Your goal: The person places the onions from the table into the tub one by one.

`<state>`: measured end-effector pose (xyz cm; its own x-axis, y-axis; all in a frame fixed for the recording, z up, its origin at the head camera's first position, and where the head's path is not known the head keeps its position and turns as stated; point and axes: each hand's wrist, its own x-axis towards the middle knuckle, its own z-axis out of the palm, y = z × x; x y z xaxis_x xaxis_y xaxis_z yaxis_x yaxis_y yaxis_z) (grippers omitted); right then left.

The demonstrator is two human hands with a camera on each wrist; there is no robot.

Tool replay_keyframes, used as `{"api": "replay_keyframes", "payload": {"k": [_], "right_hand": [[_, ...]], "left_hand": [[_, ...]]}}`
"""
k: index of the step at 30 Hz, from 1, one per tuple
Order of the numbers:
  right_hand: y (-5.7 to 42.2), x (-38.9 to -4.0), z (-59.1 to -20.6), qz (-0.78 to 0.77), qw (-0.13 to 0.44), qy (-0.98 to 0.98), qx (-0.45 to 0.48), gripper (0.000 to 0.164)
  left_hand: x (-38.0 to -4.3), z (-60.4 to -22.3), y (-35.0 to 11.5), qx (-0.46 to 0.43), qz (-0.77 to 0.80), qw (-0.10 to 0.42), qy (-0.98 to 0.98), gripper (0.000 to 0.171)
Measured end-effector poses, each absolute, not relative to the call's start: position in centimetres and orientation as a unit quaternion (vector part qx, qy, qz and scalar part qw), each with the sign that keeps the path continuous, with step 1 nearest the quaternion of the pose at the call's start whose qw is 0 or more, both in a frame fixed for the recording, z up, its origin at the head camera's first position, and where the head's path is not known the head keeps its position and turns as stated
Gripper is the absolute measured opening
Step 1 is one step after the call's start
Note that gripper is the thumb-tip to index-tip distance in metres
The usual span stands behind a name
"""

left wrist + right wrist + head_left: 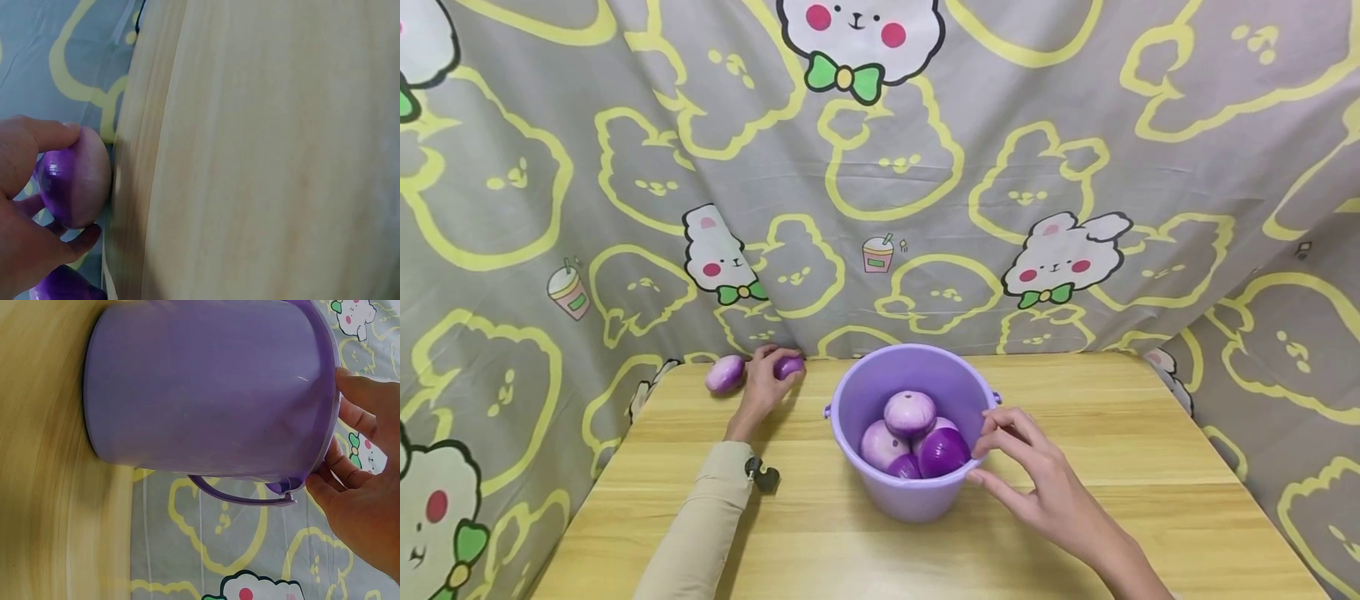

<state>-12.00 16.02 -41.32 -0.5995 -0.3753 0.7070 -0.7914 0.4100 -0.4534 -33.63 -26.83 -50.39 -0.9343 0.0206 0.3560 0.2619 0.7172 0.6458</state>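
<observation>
At the back left of the table, my left hand (pixel 762 390) holds a purple-and-white onion (pixel 788 367) between thumb and fingers. In the left wrist view that onion (pixel 90 181) shows its pale side beyond the fingertips. A second onion (pixel 725 375) lies just left of the hand. A light purple bucket (pixel 910 500) stands upright in the middle, with several onions (pixel 910 414) inside, some partly hidden under others. My right hand (pixel 1048 487) grips the bucket's right rim with thumb and fingertips, as the right wrist view also shows on the bucket wall (pixel 212 387).
The wooden table (pixel 1150 483) ends at a grey patterned curtain (pixel 910 208) along the back and sides. The bucket's handle (pixel 244 499) hangs down along its wall. A black wrist mount (pixel 763 473) sits on the left sleeve.
</observation>
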Motion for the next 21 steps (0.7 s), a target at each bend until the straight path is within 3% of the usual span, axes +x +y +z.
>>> {"api": "replay_keyframes", "payload": {"k": [21], "right_hand": [[16.04,-11.92,-41.28,0.405,0.256,-0.8,0.361,0.041]], "left_hand": [[-32.85,-50.68,-26.76,-0.078,-0.389,0.185,-0.899,0.037]]}}
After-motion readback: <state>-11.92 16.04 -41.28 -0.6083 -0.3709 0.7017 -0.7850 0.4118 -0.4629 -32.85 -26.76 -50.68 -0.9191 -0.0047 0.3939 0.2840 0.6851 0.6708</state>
